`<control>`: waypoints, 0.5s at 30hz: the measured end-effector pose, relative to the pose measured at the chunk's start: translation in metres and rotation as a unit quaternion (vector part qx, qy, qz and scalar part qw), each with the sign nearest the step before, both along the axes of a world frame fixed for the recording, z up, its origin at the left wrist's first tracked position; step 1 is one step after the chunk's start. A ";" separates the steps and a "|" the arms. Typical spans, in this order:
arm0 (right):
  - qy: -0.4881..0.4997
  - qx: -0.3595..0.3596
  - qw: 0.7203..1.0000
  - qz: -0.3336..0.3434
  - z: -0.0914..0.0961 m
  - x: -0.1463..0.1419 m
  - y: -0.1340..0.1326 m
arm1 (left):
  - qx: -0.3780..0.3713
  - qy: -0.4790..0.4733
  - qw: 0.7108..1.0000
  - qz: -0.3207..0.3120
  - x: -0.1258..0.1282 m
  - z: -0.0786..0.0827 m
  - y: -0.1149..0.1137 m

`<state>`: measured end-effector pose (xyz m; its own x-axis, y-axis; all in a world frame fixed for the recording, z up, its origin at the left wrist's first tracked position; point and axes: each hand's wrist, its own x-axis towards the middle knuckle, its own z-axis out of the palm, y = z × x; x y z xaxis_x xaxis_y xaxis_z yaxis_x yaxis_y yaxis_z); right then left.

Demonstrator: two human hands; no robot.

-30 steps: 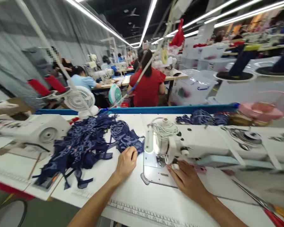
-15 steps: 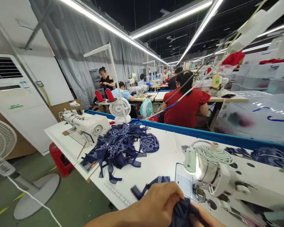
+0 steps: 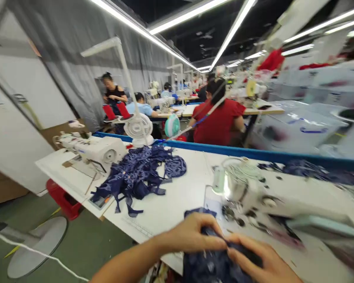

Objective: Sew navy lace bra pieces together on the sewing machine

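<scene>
My left hand (image 3: 197, 234) pinches the upper edge of a navy patterned fabric piece (image 3: 206, 265) at the table's front edge. From the other side my right hand (image 3: 252, 255) grips the same piece, its fingertips meeting those of the left. Part of the fabric hangs below my hands, and its shape is blurred. Just beyond them, to the right, stands a sewing machine (image 3: 247, 192) with its lamp lit. A heap of navy patterned garment pieces with straps (image 3: 138, 169) lies on the white table (image 3: 179, 196) to the left.
A second sewing machine (image 3: 97, 151) stands at the table's left end, near a small white fan (image 3: 138, 127). Beyond the blue table edging (image 3: 218, 150) sits a person in red (image 3: 216, 120). A red stool (image 3: 63, 198) is at the left; clear plastic boxes (image 3: 297, 122) are at the right.
The view has swung to the right and blurred. My hands have come together at the fabric's edge, and the piece now hangs spread out instead of bunched. My right hand shows more fully.
</scene>
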<state>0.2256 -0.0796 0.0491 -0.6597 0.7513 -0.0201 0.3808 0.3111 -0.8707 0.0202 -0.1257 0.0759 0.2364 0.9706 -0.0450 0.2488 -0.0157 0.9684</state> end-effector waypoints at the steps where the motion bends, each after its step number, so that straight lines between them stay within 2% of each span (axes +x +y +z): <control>1: 0.001 -0.007 1.000 0.003 0.005 0.000 -0.002 | -0.019 0.005 1.000 -0.002 -0.001 -0.001 0.002; 5: -0.004 -0.061 0.998 0.007 0.017 0.000 -0.002 | -0.099 0.016 0.994 -0.041 -0.005 -0.005 0.009; 8: 0.005 -0.115 0.993 0.001 0.015 0.003 -0.001 | -0.147 0.015 0.988 -0.046 -0.005 -0.007 0.010; 15: 0.049 -0.214 0.976 0.008 0.007 0.011 0.002 | -0.203 -0.032 0.978 -0.038 0.002 -0.008 0.009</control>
<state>0.2370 -0.0772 0.0557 -0.6852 0.6781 -0.2660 0.2876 -0.0836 -0.9541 0.0221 -0.1168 0.0678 0.3225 0.8556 -0.4048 0.2001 0.3564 0.9127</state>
